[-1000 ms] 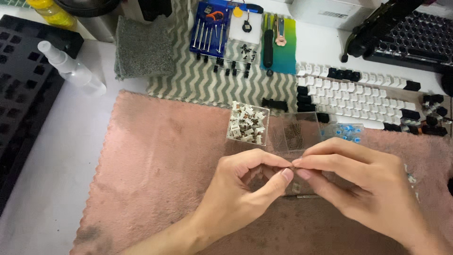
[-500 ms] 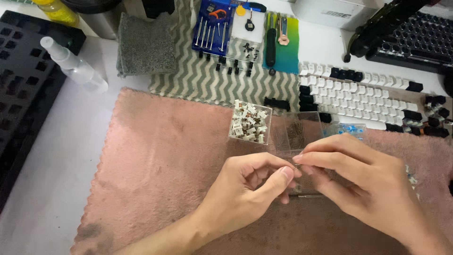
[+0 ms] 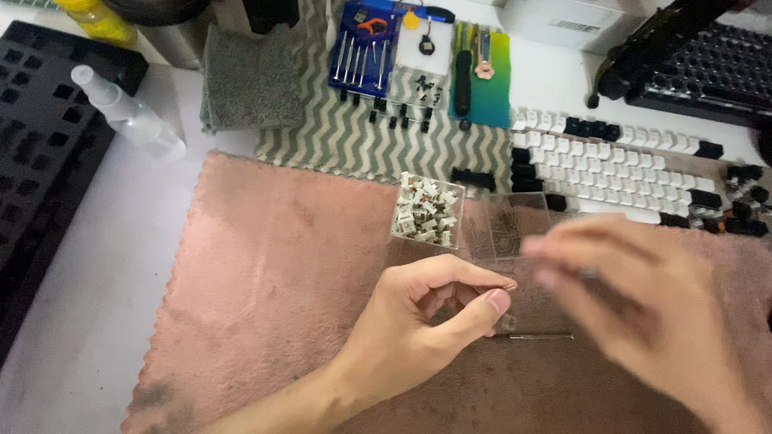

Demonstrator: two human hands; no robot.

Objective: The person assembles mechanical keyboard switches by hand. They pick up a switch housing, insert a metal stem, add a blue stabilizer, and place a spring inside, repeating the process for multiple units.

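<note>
Risk 1: a tiny part is pinched between thumb and forefinger of the left hand (image 3: 418, 321); its kind cannot be made out. If the pinch is eased, the part would likely be lost in the nap of the pink cloth (image 3: 273, 281)

Risk 2: the right hand (image 3: 643, 305) is smeared by motion blur just beside the clear box of small dark parts (image 3: 509, 225) and near the clear box of white switch pieces (image 3: 428, 210). Either box could be clipped and tipped, with contents scattered over the cloth or into the keycaps (image 3: 619, 173)

Risk 3: a thin metal pin (image 3: 535, 337) is lying loose on the cloth between the two hands, below the left fingertips; it could be swept away or pressed into the fabric by either wrist

Pose: left forearm is brought in from the bottom edge, hand curled, palm turned right, thumb and forefinger closed on the part, other fingers folded under. Right hand is held apart from the left, fingers spread toward the left and upward; whether anything is gripped in it cannot be told through the blur

Spray bottle (image 3: 129, 116) and screwdriver set (image 3: 362, 48) are well apart from both hands
</note>
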